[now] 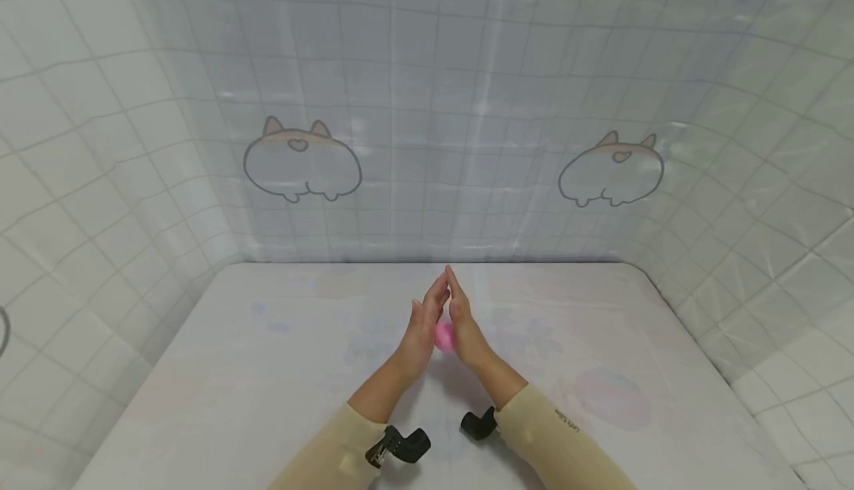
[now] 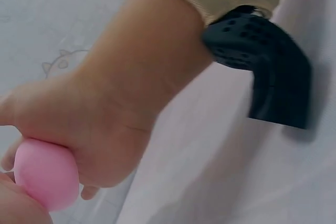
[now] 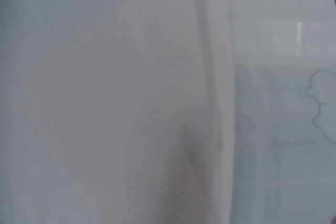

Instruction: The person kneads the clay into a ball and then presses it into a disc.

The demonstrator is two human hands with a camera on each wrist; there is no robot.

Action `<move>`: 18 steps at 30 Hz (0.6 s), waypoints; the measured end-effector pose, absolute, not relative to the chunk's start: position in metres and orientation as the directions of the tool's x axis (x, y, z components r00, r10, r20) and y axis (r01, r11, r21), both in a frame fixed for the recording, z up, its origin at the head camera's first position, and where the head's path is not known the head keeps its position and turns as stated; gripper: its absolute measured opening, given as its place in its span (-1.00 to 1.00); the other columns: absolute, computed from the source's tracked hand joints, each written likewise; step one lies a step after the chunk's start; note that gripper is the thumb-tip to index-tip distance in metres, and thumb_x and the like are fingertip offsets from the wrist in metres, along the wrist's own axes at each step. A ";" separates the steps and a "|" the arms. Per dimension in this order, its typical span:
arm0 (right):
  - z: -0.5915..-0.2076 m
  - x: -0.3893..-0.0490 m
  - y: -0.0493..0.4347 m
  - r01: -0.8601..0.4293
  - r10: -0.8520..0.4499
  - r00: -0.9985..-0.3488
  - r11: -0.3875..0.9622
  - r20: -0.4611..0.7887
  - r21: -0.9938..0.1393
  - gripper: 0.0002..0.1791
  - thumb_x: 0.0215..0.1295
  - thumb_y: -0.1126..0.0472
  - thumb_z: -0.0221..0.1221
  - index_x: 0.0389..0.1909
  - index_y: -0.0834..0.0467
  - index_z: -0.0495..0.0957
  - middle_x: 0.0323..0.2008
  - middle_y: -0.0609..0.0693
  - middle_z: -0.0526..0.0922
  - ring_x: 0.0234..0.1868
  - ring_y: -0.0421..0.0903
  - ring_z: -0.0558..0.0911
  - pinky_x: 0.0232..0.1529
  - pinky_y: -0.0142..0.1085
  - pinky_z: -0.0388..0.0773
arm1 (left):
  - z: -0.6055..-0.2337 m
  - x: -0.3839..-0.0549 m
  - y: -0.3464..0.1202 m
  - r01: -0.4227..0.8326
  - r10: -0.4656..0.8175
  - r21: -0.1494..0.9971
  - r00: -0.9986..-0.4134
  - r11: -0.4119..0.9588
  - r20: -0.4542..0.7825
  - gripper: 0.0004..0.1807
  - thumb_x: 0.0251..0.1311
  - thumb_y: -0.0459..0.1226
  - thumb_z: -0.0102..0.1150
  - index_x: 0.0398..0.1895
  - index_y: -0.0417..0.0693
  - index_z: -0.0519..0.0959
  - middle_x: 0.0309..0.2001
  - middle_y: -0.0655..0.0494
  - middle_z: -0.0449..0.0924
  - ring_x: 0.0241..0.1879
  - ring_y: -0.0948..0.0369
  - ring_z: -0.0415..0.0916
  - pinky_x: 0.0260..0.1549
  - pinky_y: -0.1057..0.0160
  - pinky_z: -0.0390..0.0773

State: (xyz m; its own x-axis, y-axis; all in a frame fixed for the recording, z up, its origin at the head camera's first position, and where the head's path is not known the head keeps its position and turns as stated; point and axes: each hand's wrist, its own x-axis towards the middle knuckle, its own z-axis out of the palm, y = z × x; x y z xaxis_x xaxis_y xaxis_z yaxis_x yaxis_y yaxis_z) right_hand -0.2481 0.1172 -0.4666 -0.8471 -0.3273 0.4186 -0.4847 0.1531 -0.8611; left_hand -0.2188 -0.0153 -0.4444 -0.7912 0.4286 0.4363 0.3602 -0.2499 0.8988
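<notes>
A smooth pink ball [image 1: 444, 336] is pressed between my two palms, just above the white table. My left hand [image 1: 422, 333] touches it from the left with fingers straight, pointing forward and up. On the other side lies my right hand [image 1: 467, 330], also straight-fingered, its fingertips meeting those of the left. The left wrist view shows the pink ball [image 2: 48, 174] large and rounded, against the right palm [image 2: 89, 129], with part of the left hand [image 2: 21, 203] at the lower corner. In the right wrist view the ball is out of sight.
The white table [image 1: 267, 371] carries faint pastel prints. Behind it hangs a grid-patterned curtain [image 1: 427, 141] with dog drawings, continuing along both sides. A black camera mount [image 1: 408, 445] sits on the left sleeve, another black mount [image 1: 478, 425] on the right, close together.
</notes>
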 end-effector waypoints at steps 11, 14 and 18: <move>-0.462 -0.232 0.111 -0.609 -0.395 -0.756 0.130 0.522 -0.783 -0.05 0.44 -0.48 -0.57 0.62 0.08 -0.27 0.60 0.11 -0.22 0.57 0.16 -0.20 0.37 0.40 -0.21 | -0.439 -0.223 -0.019 0.396 0.323 0.889 -0.830 -0.231 0.454 0.00 0.39 0.37 -0.81 0.59 -0.22 -0.32 0.60 -0.16 -0.38 0.57 -0.11 -0.39 0.43 -0.23 -0.41; -0.460 -0.227 0.110 -0.646 -0.401 -0.727 0.124 0.558 -0.753 -0.10 0.48 -0.43 -0.56 0.62 0.07 -0.28 0.60 0.09 -0.23 0.57 0.14 -0.20 0.36 0.42 -0.20 | -0.439 -0.223 -0.018 0.382 0.312 0.907 -0.853 -0.174 0.419 -0.01 0.36 0.39 -0.83 0.61 -0.11 -0.30 0.61 -0.07 -0.36 0.57 -0.07 -0.36 0.42 -0.25 -0.40; -0.456 -0.222 0.110 -0.665 -0.380 -0.719 0.131 0.582 -0.735 -0.08 0.47 -0.44 -0.58 0.62 0.09 -0.27 0.60 0.08 -0.21 0.57 0.14 -0.19 0.34 0.44 -0.18 | -0.441 -0.223 -0.016 0.342 0.310 0.932 -0.879 -0.119 0.362 -0.05 0.35 0.38 -0.89 0.63 0.01 -0.28 0.62 0.00 -0.32 0.57 -0.04 -0.32 0.42 -0.26 -0.39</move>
State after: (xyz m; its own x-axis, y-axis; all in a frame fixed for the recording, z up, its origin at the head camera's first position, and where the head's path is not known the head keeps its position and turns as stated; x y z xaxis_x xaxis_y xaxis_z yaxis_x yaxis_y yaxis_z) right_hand -0.2222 0.1098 -0.4564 -0.7189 -0.3801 0.5820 -0.6648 0.1314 -0.7354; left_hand -0.2231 -0.0159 -0.4411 -0.8792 0.3098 0.3619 0.3419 -0.1187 0.9322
